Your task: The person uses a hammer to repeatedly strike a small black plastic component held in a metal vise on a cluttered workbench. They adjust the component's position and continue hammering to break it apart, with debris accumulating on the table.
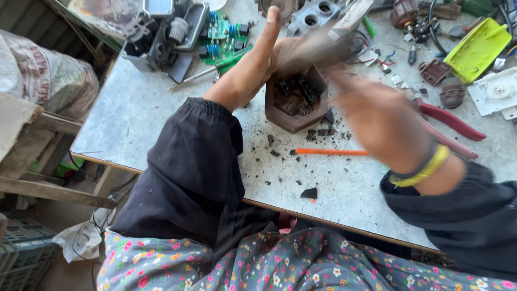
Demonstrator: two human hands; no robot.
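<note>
Nearest the camera, dark broken chips (309,193) lie scattered on the grey tabletop (140,118), and an orange-handled tool (329,152) lies flat among them, untouched. Just beyond it stands a brown hexagonal casing (295,102), open side up, with dark fittings and crumbled debris still inside.

The right hand (379,121) is blurred above the tabletop to the right of the casing, a yellow band at its wrist; I cannot tell whether it is open or gripping anything. The left hand (253,64) is held flat and wide, fingers straight, its edge against the casing's far left side and holding nothing.

Judging by the chips around it, the casing looks partly broken out, with fittings left to clear.

Red-handled pliers (449,121) lie to the right. Farther back are a green circuit board (223,35), a yellow-green plastic cover (476,48) and a grey machine housing (161,37).
</note>
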